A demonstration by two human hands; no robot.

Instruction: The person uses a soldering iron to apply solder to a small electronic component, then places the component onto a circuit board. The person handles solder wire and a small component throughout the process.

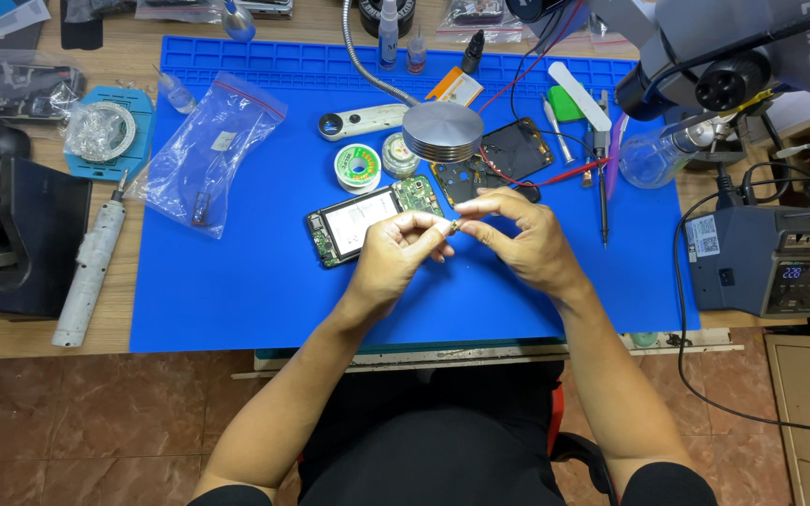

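My left hand (397,251) and my right hand (524,236) meet over the blue work mat (236,272), and their fingertips pinch one small metallic part (454,226) between them. Just beyond my left hand lies an opened phone (363,220) with its battery and green circuit board exposed. A black phone frame (508,155) with red and black wires lies behind my right hand.
A round metal disc (442,129) on a gooseneck hangs over the mat's middle. A solder spool (357,167), a clear plastic bag (206,150) and tweezers (602,178) lie around. A grey station (766,258) with a display stands at right, a white hand tool (91,272) at left.
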